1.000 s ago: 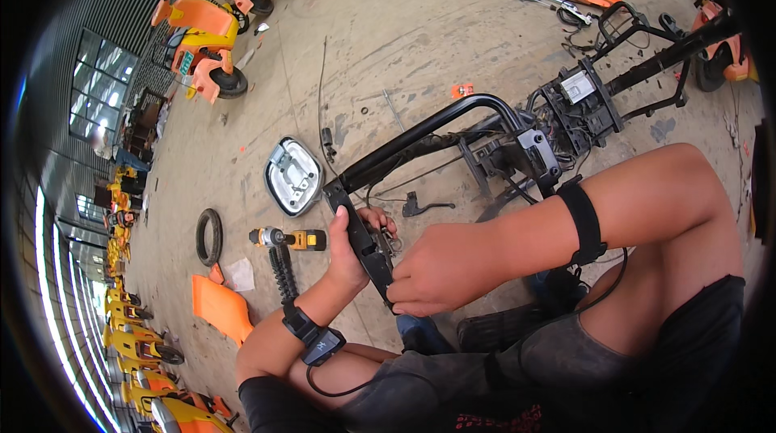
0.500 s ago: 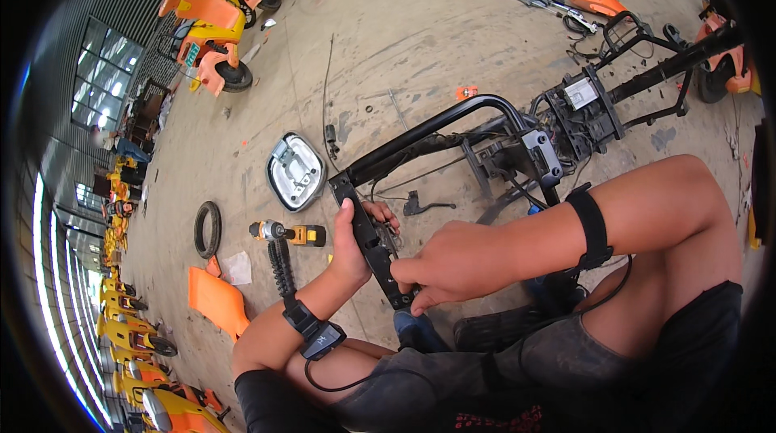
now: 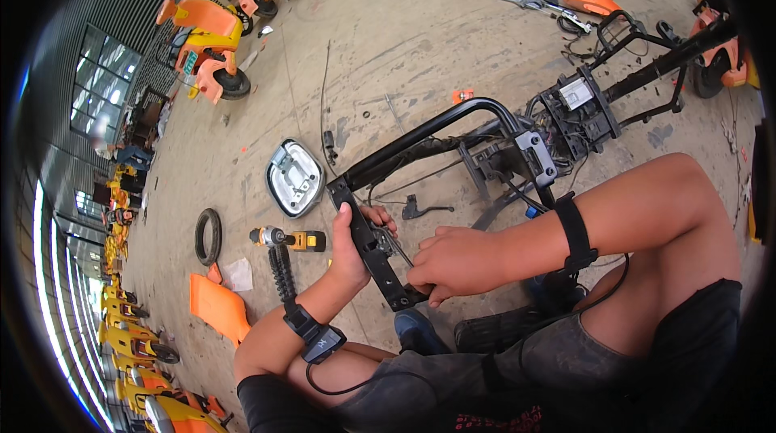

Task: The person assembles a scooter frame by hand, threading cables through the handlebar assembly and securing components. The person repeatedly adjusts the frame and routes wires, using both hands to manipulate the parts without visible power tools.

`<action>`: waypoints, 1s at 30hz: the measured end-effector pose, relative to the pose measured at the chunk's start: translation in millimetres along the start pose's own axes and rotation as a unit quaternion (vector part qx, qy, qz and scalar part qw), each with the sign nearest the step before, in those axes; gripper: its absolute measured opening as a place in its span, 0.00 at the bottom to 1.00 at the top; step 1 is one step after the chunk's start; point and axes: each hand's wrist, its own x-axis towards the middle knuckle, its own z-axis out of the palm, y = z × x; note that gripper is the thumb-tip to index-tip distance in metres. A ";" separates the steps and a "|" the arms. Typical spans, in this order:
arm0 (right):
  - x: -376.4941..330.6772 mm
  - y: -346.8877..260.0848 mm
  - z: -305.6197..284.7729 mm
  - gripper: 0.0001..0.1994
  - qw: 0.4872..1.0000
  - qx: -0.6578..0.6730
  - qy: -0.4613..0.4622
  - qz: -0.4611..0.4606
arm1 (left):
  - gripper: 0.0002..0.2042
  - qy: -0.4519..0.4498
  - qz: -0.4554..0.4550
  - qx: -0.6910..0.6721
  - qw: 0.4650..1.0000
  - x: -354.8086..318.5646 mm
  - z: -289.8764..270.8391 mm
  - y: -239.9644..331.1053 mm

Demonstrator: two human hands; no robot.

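A black metal scooter frame (image 3: 428,134) stretches from in front of me toward the far right. My left hand (image 3: 347,254) is wrapped round the flat crossplate (image 3: 386,278) at its near end, thumb on top and fingertips showing past the far side. My right hand (image 3: 453,262) is closed at the plate's right edge, low down, fingers curled and pressed together. A thin metal piece (image 3: 398,247) runs beside the plate toward those fingers. What the right fingertips pinch is hidden.
Around the frame on the concrete floor lie a cordless impact driver (image 3: 295,238), a black coil spring (image 3: 280,271), a tyre (image 3: 208,237), an oval metal-lined shell (image 3: 294,178), a brake lever (image 3: 426,207) and an orange panel (image 3: 218,306). Yellow-orange scooters (image 3: 206,45) stand at left.
My right hand has shifted slightly right, off the plate's face to its edge, uncovering more of the plate and the thin metal piece. My left hand keeps its grip.
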 end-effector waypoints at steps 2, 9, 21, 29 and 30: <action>-0.9 1.1 3.9 0.16 0.999 -0.026 0.024 -0.009 | 0.29 -0.002 -0.001 0.000 1.000 -0.3 -1.7 0.2; -1.0 6.6 9.0 0.19 0.994 -0.103 -0.002 -0.028 | 0.30 -0.006 -0.001 0.002 1.000 1.0 -1.9 -1.0; -4.0 0.1 -22.8 0.13 0.998 0.018 0.050 -0.015 | 0.30 -0.010 0.000 0.008 1.000 0.7 -2.9 0.0; -3.2 -6.1 -46.4 0.10 0.987 0.094 0.127 0.017 | 0.30 -0.002 0.011 0.021 1.000 1.7 -4.2 -1.9; -2.5 -6.3 -53.0 0.10 0.984 0.096 0.145 0.024 | 0.30 0.009 0.006 0.025 1.000 2.0 -5.0 -2.5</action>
